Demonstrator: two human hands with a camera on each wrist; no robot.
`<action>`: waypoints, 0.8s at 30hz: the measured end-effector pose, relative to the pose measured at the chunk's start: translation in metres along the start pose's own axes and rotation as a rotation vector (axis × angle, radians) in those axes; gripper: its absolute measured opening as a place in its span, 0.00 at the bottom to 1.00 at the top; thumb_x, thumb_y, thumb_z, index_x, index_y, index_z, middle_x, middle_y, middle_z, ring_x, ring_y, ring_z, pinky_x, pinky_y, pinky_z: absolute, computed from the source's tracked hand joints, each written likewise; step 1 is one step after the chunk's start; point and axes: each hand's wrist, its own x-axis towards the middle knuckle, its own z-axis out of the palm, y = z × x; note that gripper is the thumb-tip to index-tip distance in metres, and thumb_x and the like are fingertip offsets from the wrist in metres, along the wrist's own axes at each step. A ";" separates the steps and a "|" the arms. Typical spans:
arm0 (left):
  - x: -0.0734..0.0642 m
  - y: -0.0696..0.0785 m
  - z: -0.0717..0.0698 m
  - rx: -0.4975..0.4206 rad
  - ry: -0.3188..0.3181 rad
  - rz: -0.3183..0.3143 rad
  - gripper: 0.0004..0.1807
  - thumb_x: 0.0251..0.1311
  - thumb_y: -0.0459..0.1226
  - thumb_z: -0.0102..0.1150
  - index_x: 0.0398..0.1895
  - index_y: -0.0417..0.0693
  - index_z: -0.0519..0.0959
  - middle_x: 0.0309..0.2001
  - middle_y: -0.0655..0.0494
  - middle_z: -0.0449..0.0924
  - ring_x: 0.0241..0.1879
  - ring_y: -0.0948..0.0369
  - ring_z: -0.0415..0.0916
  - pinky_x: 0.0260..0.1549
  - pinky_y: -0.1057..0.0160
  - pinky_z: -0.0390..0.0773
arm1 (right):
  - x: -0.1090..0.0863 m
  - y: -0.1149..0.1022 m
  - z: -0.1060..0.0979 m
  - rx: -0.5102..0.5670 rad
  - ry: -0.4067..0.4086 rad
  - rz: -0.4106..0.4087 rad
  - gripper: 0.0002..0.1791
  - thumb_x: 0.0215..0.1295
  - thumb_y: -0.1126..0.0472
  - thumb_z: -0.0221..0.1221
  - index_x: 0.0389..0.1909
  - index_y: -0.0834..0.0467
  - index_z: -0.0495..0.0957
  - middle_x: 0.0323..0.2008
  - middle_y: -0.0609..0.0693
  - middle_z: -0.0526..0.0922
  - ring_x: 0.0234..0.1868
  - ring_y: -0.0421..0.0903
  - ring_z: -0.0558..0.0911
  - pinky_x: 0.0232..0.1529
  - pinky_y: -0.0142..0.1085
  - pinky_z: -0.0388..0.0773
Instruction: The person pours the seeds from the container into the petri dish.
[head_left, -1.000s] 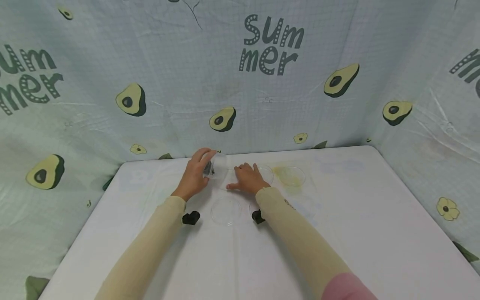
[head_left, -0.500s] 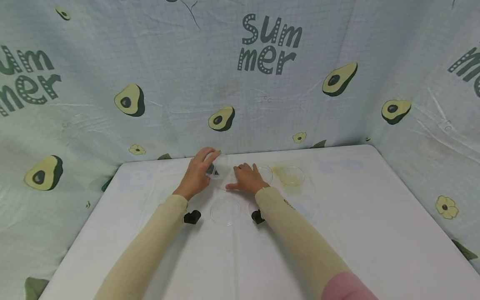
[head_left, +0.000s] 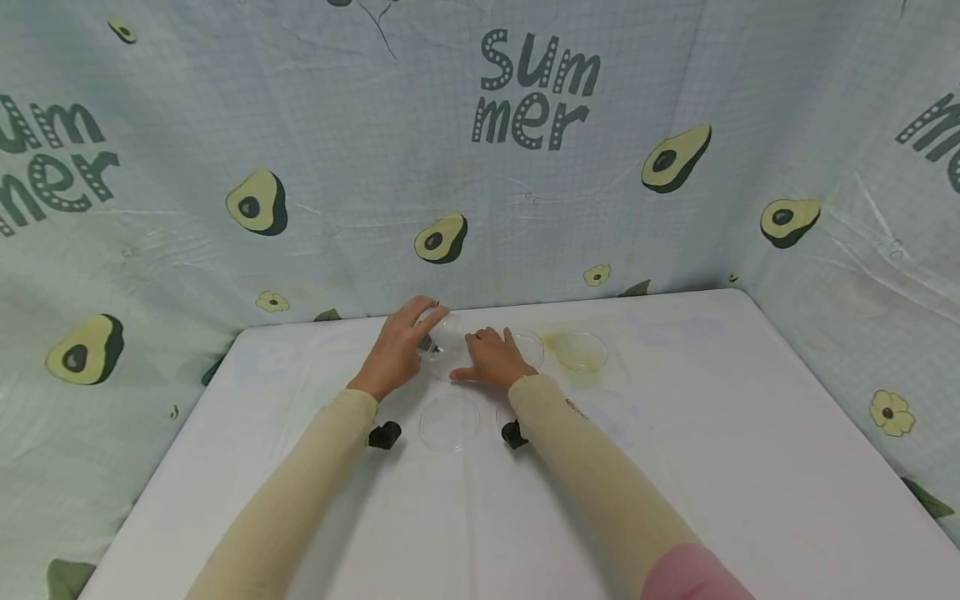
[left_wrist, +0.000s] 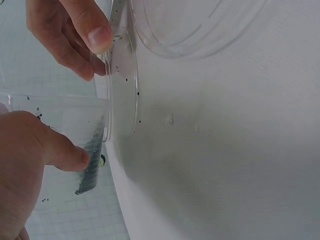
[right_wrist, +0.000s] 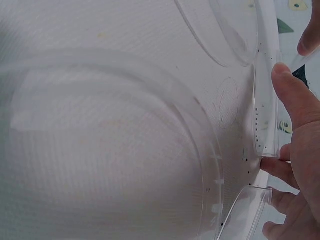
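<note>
The left hand [head_left: 396,350] grips a tilted clear container [left_wrist: 65,122] with dark grains [left_wrist: 92,170] gathered inside. Beside it, the right hand [head_left: 495,360], thumb and fingers spread, touches a clear dish [right_wrist: 265,107] near the far edge of the surface [head_left: 705,467]. Specks lie in this dish. Further right along that edge sits a yellow-tinged dish [head_left: 582,352]; another dish [head_left: 450,423] lies closer to the near edge.

The sleeves [head_left: 288,500] are beige; the right one bears a dark marking [head_left: 576,407] and meets pink cloth [head_left: 693,575].
</note>
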 end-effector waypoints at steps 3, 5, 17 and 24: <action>0.001 0.001 0.000 0.016 0.000 0.016 0.44 0.44 0.14 0.60 0.66 0.53 0.68 0.64 0.50 0.66 0.69 0.52 0.60 0.58 0.44 0.71 | 0.000 0.000 0.000 0.003 0.005 -0.004 0.46 0.57 0.32 0.59 0.68 0.60 0.66 0.67 0.55 0.71 0.71 0.52 0.66 0.73 0.57 0.53; 0.001 0.001 0.000 0.028 0.002 0.030 0.43 0.44 0.14 0.60 0.66 0.53 0.68 0.64 0.50 0.67 0.68 0.52 0.60 0.57 0.45 0.72 | 0.000 -0.001 -0.001 0.009 0.006 -0.006 0.46 0.57 0.33 0.59 0.68 0.60 0.66 0.66 0.56 0.71 0.71 0.52 0.66 0.73 0.58 0.52; 0.001 0.004 0.001 0.070 -0.019 0.053 0.43 0.46 0.14 0.58 0.66 0.54 0.67 0.65 0.50 0.67 0.70 0.52 0.58 0.55 0.45 0.73 | -0.001 0.000 0.000 0.025 0.013 -0.016 0.46 0.57 0.33 0.60 0.68 0.59 0.66 0.66 0.56 0.71 0.70 0.53 0.66 0.73 0.58 0.52; 0.002 0.004 0.000 0.075 -0.039 0.022 0.43 0.47 0.15 0.59 0.67 0.54 0.66 0.66 0.50 0.66 0.72 0.52 0.56 0.59 0.46 0.71 | 0.000 0.003 0.002 0.018 0.031 -0.024 0.45 0.57 0.33 0.60 0.67 0.59 0.67 0.65 0.56 0.72 0.70 0.53 0.67 0.73 0.57 0.52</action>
